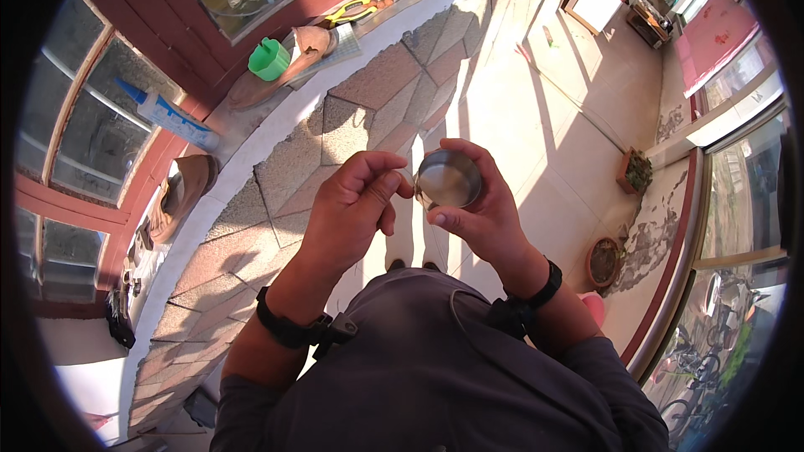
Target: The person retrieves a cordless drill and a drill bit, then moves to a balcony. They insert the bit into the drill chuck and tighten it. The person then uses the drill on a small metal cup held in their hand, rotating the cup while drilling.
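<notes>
My right hand [484, 216] is wrapped around a small round metal cup [450, 177], with the thumb at its lower edge and the fingers along its far side. The cup's shiny mouth faces up toward me. My left hand [358, 201] is beside the cup's left rim, its thumb and forefinger pinched together. Something small and pale shows at those fingertips, too small to name. Whether the fingertips touch the rim, I cannot tell. Both hands are in front of my body, above the sunlit floor.
A stone-faced ledge [352, 117] curves along the left, bearing a green plastic cup [269, 59], a sealant tube [177, 117], yellow-handled pliers [352, 9] and a brown shoe [181, 192]. Potted plants [634, 172] stand by the right wall. A white-panelled frame [595, 2] stands farther off.
</notes>
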Tool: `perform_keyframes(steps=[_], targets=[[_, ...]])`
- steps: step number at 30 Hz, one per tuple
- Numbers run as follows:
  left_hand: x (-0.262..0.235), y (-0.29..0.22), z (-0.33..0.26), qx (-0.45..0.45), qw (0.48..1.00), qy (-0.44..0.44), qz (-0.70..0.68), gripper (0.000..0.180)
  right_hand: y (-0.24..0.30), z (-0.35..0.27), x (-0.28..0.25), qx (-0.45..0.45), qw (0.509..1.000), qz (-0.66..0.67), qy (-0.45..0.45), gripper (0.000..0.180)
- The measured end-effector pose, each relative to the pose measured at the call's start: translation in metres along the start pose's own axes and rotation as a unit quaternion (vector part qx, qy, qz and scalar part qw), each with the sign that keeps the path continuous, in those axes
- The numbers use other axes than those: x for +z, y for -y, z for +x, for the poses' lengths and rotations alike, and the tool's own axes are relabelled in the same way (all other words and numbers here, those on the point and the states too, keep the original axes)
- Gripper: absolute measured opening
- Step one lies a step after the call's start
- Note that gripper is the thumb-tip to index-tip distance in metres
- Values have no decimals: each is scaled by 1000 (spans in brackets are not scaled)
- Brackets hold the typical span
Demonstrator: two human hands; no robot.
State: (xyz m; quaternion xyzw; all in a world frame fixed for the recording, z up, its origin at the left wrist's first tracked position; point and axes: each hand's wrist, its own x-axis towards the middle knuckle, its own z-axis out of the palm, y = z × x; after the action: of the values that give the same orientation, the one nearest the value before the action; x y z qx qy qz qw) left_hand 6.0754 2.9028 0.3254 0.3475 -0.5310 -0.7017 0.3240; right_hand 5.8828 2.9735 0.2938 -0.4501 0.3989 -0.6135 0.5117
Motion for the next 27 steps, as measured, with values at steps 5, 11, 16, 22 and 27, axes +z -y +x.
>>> perform_keyframes(steps=[5,11,16,22,27], targets=[[-3,2,-1,58,991,30,120,15,-2,-2,2,18,1000,12,-15,84],[-3,5,1,74,985,18,158,19,-4,-4,5,43,996,69,-43,81],[0,7,1,64,980,35,186,35,-6,-1,11,3,995,73,-65,80],[-4,10,3,49,987,68,136,51,-8,2,15,-28,995,31,-87,79],[-9,14,8,32,994,99,31,45,-6,5,19,-45,994,7,-97,79]])
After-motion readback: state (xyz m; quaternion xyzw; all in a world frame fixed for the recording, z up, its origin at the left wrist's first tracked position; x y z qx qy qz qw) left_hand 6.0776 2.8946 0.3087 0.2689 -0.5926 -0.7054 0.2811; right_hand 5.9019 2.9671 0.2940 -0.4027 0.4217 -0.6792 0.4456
